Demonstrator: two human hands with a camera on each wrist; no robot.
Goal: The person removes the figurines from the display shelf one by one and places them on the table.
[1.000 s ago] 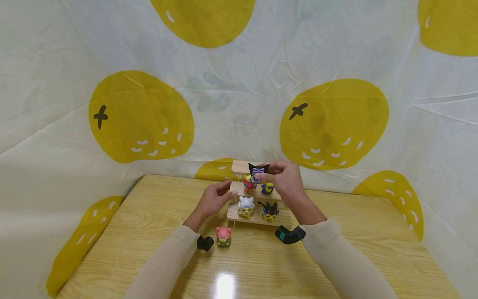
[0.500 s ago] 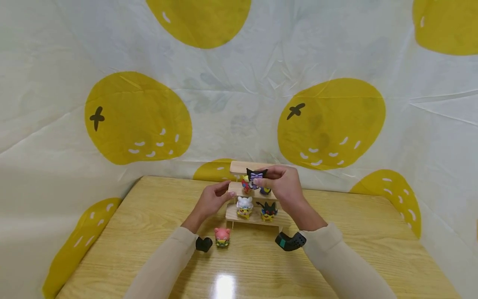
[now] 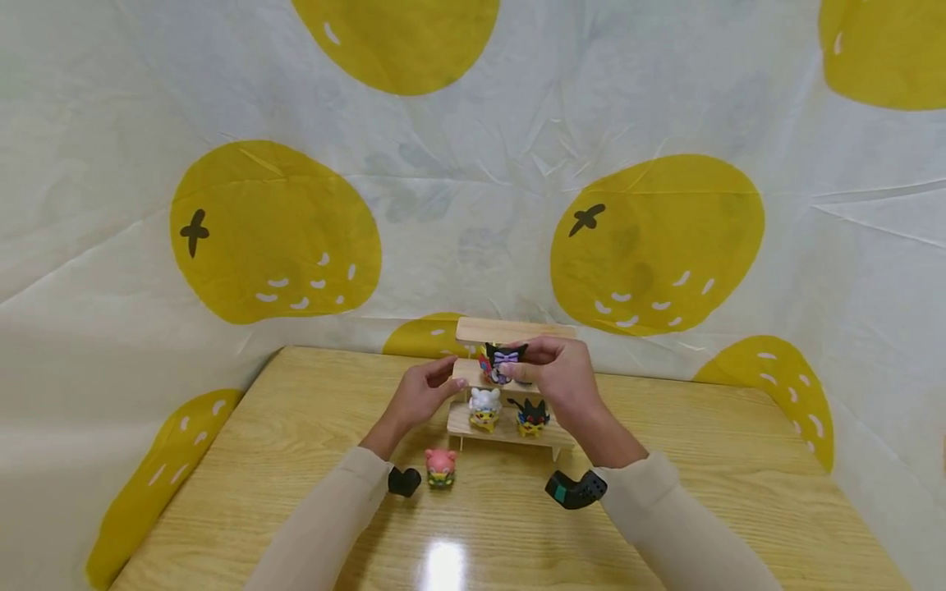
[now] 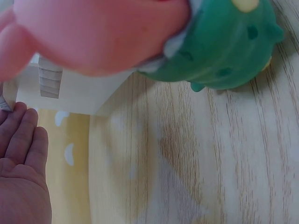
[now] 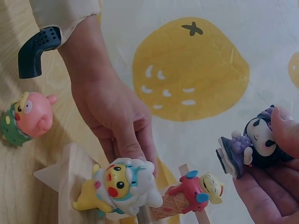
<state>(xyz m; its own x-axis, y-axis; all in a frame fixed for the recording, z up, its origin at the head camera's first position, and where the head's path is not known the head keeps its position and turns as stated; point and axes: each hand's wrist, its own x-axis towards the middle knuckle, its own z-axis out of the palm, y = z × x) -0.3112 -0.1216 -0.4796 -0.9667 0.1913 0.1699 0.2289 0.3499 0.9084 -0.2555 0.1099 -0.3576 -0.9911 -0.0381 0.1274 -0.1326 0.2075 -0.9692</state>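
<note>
My right hand [image 3: 565,377] pinches a figurine [image 3: 505,359] with a black eared hood and purple bow. In the right wrist view, the white face and purple dress of this hooded figurine [image 5: 256,140] show. It is held in front of the middle step of a wooden tiered display stand [image 3: 510,328]. My left hand [image 3: 423,400] grips the left end of that step, thumb in front and fingers behind. A red-and-yellow figurine [image 5: 191,193] stands there, partly hidden in the head view. On the lowest step are a white-hooded yellow figurine [image 3: 484,409] and a black-eared one [image 3: 532,417].
A pink-headed figurine [image 3: 440,468] in green stands on the wooden table [image 3: 332,525], in front of the stand and close to the left wrist camera [image 3: 403,482]. A fruit-print cloth [image 3: 466,246] hangs right behind the stand.
The right hand has lowered the black-hooded figurine from top-step height to the middle step, where it now covers more of the figurines behind it. The left hand keeps its place on the stand.
</note>
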